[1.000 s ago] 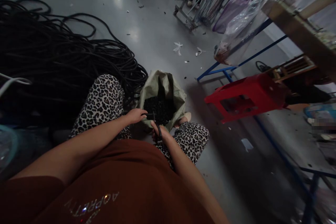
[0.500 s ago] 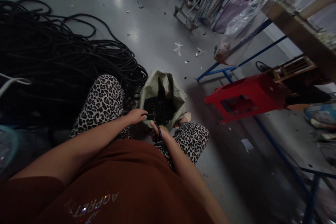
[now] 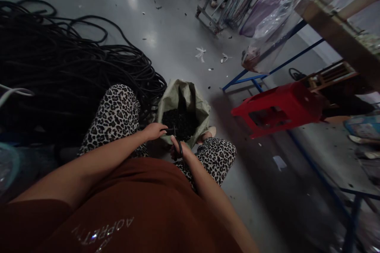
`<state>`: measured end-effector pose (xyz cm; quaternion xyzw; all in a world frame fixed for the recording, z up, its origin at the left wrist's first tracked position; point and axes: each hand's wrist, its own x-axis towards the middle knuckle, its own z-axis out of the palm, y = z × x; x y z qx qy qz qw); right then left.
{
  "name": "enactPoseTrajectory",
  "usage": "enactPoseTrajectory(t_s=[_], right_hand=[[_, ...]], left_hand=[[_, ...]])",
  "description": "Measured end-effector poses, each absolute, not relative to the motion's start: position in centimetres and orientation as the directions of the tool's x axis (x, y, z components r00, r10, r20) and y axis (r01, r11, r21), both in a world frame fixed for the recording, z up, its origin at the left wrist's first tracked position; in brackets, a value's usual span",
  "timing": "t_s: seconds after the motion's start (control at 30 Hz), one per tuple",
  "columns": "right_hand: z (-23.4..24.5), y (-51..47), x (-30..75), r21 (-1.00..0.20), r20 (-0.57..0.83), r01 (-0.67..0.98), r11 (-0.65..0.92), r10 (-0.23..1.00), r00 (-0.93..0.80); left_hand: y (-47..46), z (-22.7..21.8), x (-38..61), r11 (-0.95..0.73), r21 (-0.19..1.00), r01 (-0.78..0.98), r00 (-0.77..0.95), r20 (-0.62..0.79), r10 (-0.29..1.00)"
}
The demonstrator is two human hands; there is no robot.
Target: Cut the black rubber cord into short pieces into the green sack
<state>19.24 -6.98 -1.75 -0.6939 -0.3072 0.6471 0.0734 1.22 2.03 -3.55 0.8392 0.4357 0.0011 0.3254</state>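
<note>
I sit with an open pale green sack (image 3: pixel 190 95) between my knees; it holds small black cut pieces (image 3: pixel 180 120). My left hand (image 3: pixel 153 130) pinches a short length of black tube (image 3: pixel 170 130) over the sack's mouth. My right hand (image 3: pixel 179 149) is closed round black-handled scissors (image 3: pixel 178 144), whose blades point up at the tube's end. Both hands hover just above the near rim of the sack.
A big tangled heap of black tubing (image 3: pixel 59 71) fills the floor on my left. A red plastic stool (image 3: pixel 279 108) stands to the right, beside blue metal frames (image 3: pixel 261 76) and a workbench. Scraps litter the grey floor (image 3: pixel 166 27). A person's feet (image 3: pixel 214 3) show far back.
</note>
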Motion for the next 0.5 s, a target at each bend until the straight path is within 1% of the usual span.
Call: enactPoseTrajectory(t_s=[0.27,0.4,0.5], right_hand=[[-0.63,-6.95,18.98,-0.564,-0.802,0.352,-0.747,0.597,-0.018],[-1.19,-7.01,18.74,-0.556,-0.796,0.367,-0.746,0.605,0.022],[-1.22,-7.00,18.68,-0.544,-0.803,0.358,-0.759,0.595,0.041]], left_hand=[[2.19,-2.93,1.46,-0.413,0.525,0.744,0.611,-0.285,0.739],[2.11,-3.14,1.52,-0.395,0.529,0.751,0.596,-0.285,0.751],[2.04,-3.28,1.48,-0.376,0.556,0.742,0.596,-0.290,0.749]])
